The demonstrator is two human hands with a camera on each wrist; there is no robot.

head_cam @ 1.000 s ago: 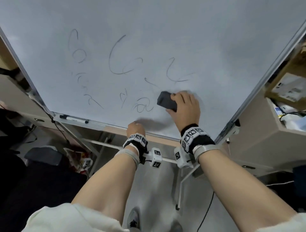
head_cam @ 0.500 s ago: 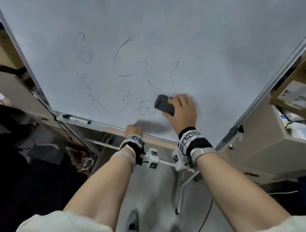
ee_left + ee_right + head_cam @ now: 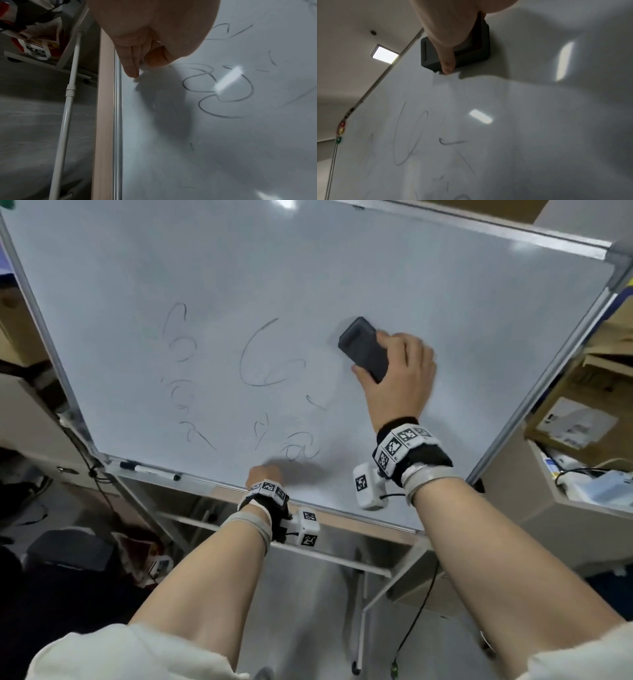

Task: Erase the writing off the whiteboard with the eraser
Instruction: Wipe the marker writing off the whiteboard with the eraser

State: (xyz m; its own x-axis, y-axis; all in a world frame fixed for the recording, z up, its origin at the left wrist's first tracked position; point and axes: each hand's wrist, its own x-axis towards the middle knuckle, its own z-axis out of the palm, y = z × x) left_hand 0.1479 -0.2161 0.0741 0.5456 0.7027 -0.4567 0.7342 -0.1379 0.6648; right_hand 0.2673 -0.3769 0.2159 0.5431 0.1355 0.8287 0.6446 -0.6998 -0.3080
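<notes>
Wiping mid-task, your right hand (image 3: 397, 378) grips the eraser (image 3: 363, 347) flat on the whiteboard (image 3: 239, 268), at two o'clock of the writing (image 3: 263, 361). Your left hand (image 3: 263, 474) braces straight fingertips at six o'clock. Next, I'd sweep toward nine with firm pressure.

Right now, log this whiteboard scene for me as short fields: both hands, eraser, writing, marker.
right hand: grips the eraser, pressed flat on the whiteboard
eraser: dark block, upper right of the writing
left hand: fingertips touch the whiteboard near its lower edge
writing: strokes not yet erased, left of and below the eraser
marker: lies on the tray at the lower left
</notes>
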